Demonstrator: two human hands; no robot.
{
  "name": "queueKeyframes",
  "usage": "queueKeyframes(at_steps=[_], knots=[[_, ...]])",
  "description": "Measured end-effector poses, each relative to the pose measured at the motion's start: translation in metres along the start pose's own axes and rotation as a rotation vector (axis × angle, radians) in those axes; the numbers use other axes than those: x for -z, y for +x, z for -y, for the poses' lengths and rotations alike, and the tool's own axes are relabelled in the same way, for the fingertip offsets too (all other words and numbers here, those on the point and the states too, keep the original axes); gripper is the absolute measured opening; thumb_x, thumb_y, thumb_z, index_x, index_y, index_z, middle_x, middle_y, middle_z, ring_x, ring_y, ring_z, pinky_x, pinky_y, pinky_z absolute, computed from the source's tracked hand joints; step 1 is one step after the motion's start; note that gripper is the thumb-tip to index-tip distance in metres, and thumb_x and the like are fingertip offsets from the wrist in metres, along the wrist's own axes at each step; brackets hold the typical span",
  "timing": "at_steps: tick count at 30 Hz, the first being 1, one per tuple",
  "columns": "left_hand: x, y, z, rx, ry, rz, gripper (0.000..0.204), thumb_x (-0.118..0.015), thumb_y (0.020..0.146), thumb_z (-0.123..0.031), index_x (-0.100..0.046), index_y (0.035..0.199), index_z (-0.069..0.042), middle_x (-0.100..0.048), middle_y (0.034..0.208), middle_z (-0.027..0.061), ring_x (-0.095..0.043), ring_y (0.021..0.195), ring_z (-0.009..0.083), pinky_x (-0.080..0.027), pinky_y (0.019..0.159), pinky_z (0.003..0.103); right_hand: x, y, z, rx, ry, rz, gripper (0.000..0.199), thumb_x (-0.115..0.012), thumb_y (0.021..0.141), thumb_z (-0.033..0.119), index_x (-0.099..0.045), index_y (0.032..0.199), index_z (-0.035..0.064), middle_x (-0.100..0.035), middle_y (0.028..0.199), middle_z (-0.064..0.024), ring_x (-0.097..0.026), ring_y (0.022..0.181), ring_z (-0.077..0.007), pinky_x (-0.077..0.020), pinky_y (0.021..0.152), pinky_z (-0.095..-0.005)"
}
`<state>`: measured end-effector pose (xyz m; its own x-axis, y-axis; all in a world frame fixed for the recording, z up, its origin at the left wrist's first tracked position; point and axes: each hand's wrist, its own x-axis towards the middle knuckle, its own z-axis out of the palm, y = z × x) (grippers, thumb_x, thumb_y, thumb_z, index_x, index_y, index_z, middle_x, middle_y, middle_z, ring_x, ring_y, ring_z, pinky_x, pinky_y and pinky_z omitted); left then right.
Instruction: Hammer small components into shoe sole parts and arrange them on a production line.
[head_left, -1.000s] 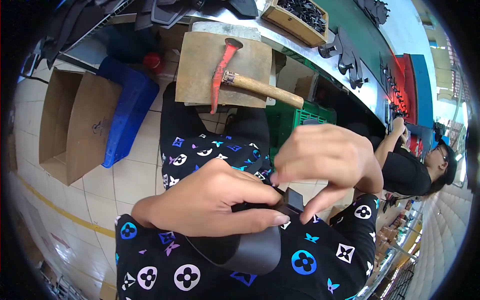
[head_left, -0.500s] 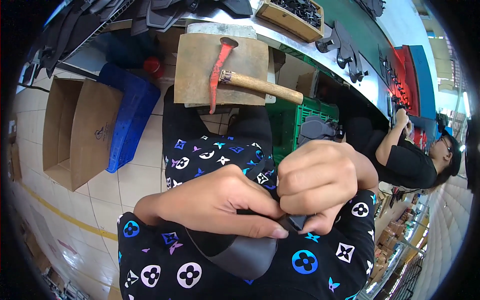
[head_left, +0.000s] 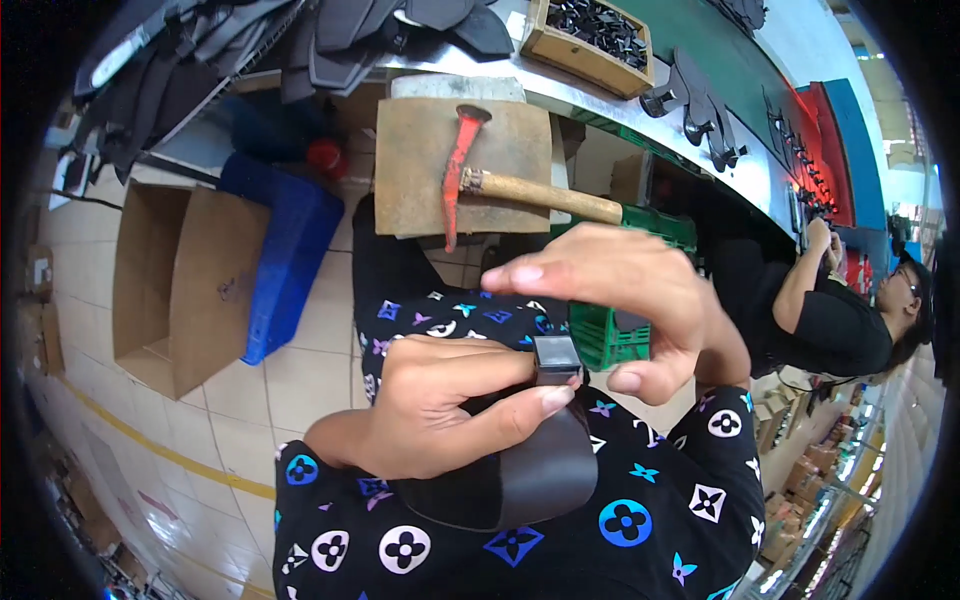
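Observation:
My left hand [head_left: 450, 400] is closed round a black shoe sole [head_left: 545, 475] held low in front of me. Its fingers and thumb pinch the base of a small square-ended black heel [head_left: 558, 355], whose flat end faces up. Just above and to the right of that heel, my right hand [head_left: 625, 295] is open, thumb and fingers spread apart, touching nothing that I can see. Part of the sole is hidden behind my left hand. Farther off, a hammer [head_left: 540, 193] with a red head and wooden handle lies across a brown board [head_left: 410, 180].
A cardboard box [head_left: 210, 290] and a blue bin [head_left: 290, 280] stand on the tiled floor at left. Dark soles [head_left: 380, 30] are piled on the far bench, beside a wooden box [head_left: 570, 55] of small black parts. A green crate [head_left: 600, 340] stands below; a co-worker [head_left: 835, 315] sits at right.
My right hand has come off the heel, risen a little and opened. The heel's square end now shows. My left hand keeps hold of the sole, and the whole view has shifted slightly.

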<state>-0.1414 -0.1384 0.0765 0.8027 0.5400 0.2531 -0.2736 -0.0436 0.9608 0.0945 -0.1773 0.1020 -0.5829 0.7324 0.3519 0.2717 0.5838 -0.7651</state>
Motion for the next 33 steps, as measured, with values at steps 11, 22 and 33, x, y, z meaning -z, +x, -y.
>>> queueKeyframes(at_steps=[11,22,33], knots=[[-0.004,0.015,-0.002,0.01,0.167,0.021,0.011,-0.071,0.09,-0.005,-0.073,0.089,0.006,-0.068,0.074,0.0105,-0.065,0.062,0.0164,-0.049,0.056,0.027,-0.062,0.002,0.03,-0.235,0.369,-0.655,0.037,-0.05,0.089,0.013,-0.066,0.105,-0.0169,-0.071,0.098,-0.0307,-0.071,0.1,-0.0411,-0.0401,0.108,-0.0608],[-0.013,0.019,-0.009,0.269,0.068,0.073,0.018,-0.066,0.095,-0.011,-0.074,0.095,0.006,-0.071,0.073,0.0095,-0.064,0.061,0.0102,-0.048,0.055,0.024,-0.064,-0.032,0.026,-0.297,0.785,-0.557,0.044,-0.046,0.099,0.016,-0.053,0.135,-0.0068,-0.062,0.133,-0.0207,-0.059,0.124,-0.0286,-0.0452,0.104,-0.0351],[-0.018,0.042,-0.022,0.455,0.112,0.028,0.022,-0.061,0.097,-0.014,-0.074,0.104,0.002,-0.073,0.082,0.0064,-0.064,0.071,0.0063,-0.049,0.064,0.022,-0.074,-0.046,0.027,-0.389,0.883,-0.779,0.057,-0.043,0.102,0.027,-0.041,0.145,-0.0089,-0.055,0.139,-0.0244,-0.059,0.122,-0.0252,-0.0449,0.103,-0.0332]])
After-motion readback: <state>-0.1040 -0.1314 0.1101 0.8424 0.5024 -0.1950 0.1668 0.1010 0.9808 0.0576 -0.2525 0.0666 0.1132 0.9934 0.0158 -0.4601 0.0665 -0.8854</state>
